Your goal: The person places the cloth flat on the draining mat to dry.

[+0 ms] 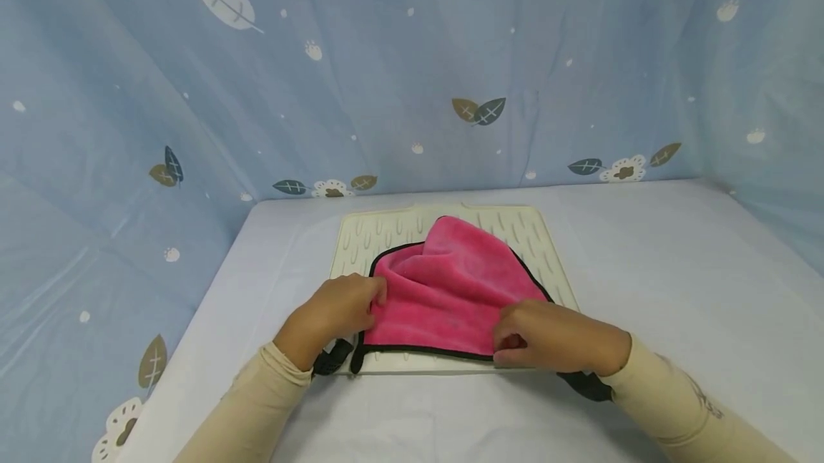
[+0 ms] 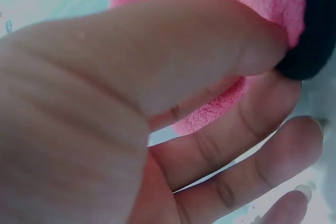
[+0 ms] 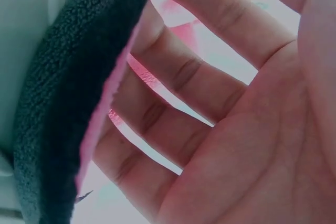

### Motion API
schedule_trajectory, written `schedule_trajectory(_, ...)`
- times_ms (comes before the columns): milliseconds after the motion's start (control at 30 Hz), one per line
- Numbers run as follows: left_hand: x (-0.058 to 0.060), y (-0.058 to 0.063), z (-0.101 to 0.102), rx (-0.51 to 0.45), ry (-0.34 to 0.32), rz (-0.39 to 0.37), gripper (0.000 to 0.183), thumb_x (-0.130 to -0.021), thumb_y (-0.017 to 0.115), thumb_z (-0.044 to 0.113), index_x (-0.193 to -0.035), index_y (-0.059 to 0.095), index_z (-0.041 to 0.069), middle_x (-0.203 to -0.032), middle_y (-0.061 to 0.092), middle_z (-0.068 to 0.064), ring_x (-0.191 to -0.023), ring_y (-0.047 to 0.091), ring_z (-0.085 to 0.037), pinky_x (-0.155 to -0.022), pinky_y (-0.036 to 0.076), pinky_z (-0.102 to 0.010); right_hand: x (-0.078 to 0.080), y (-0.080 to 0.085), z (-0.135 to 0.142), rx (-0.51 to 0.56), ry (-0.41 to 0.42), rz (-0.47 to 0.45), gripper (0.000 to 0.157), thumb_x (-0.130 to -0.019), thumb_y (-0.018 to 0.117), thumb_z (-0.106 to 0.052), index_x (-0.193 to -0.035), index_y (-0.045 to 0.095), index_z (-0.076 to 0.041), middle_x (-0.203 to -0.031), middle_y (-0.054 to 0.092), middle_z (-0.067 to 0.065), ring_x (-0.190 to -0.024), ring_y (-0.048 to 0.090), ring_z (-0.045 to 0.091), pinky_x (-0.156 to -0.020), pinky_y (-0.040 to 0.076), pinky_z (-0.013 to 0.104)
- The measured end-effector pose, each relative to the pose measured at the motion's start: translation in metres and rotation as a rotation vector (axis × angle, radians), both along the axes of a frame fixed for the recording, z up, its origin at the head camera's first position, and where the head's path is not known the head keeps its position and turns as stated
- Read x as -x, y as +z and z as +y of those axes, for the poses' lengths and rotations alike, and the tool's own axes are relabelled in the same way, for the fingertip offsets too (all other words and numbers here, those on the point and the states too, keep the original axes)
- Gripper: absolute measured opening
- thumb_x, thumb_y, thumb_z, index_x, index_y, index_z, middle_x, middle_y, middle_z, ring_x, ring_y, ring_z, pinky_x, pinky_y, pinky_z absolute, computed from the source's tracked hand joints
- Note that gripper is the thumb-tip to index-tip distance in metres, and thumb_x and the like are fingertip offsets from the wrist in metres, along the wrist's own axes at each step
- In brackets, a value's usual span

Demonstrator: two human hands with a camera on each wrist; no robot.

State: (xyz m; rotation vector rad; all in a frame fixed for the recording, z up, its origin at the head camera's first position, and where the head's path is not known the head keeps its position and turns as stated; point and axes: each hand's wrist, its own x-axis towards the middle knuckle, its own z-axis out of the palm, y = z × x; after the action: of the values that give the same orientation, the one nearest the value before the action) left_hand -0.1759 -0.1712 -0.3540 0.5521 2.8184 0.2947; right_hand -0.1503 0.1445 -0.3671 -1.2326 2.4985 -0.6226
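A pink plush towel (image 1: 450,291) with black edging lies rumpled, its far part humped up, on a cream ridged mat (image 1: 553,262). At its left edge, my left hand (image 1: 341,308) pinches the towel. In the left wrist view, the thumb and index finger of the left hand (image 2: 173,72) meet at the towel's black edging (image 2: 315,35). My right hand (image 1: 553,334) grips the near right part, thumb by the black hem. The right wrist view shows the fingers of the right hand (image 3: 231,108) bent behind the dark edging (image 3: 73,93); its fingertips are hidden.
The mat rests on a table covered with a white cloth (image 1: 669,270). A blue curtain (image 1: 399,55) with leaf and flower prints hangs behind and at the sides. Dark straps (image 1: 332,358) show at both wrists, below beige sleeves (image 1: 257,398).
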Motion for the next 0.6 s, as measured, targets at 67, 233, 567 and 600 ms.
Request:
schedule_trajectory(67, 0.000, -0.001, 0.001, 0.008, 0.002, 0.009, 0.016, -0.083, 0.073, 0.004, -0.092, 0.064, 0.014, -0.077, 0.060, 0.003, -0.071, 0.055, -0.015, -0.064, 0.046, -0.033, -0.001, -0.003, 0.000, 0.004, -0.003, -0.008, 0.019, -0.089, 0.074, -0.017, -0.075, 0.067, -0.028, -0.066, 0.048, -0.020, -0.067, 0.046, -0.001, -0.063, 0.041, 0.017)
schedule_trajectory(233, 0.002, -0.003, 0.005, -0.038, -0.013, 0.182, 0.014, -0.089, 0.073, 0.019, -0.082, 0.061, 0.017, -0.067, 0.056, 0.006, -0.061, 0.051, -0.011, -0.057, 0.041, -0.029, 0.000, -0.005, 0.000, 0.014, 0.017, 0.028, 0.023, -0.087, 0.073, -0.008, -0.074, 0.067, -0.026, -0.067, 0.049, -0.019, -0.067, 0.045, 0.000, -0.063, 0.041, 0.016)
schedule_trajectory(567, 0.008, -0.008, 0.010, -0.107, 0.039, 0.500, 0.017, -0.091, 0.072, 0.024, -0.104, 0.068, 0.015, -0.104, 0.064, -0.005, -0.094, 0.063, -0.023, -0.076, 0.053, -0.042, 0.006, 0.001, 0.005, -0.017, -0.186, 0.193, 0.009, -0.086, 0.077, -0.015, -0.085, 0.072, -0.023, -0.077, 0.057, -0.016, -0.072, 0.051, 0.001, -0.066, 0.048, 0.021)
schedule_trajectory(600, 0.008, -0.009, 0.009, -0.102, 0.044, 0.493, 0.020, -0.091, 0.072, 0.024, -0.108, 0.069, 0.015, -0.109, 0.064, -0.007, -0.098, 0.063, -0.025, -0.077, 0.053, -0.044, 0.008, 0.002, 0.007, -0.017, -0.230, 0.228, 0.009, -0.086, 0.078, -0.015, -0.087, 0.073, -0.022, -0.080, 0.059, -0.014, -0.074, 0.053, 0.001, -0.066, 0.049, 0.022)
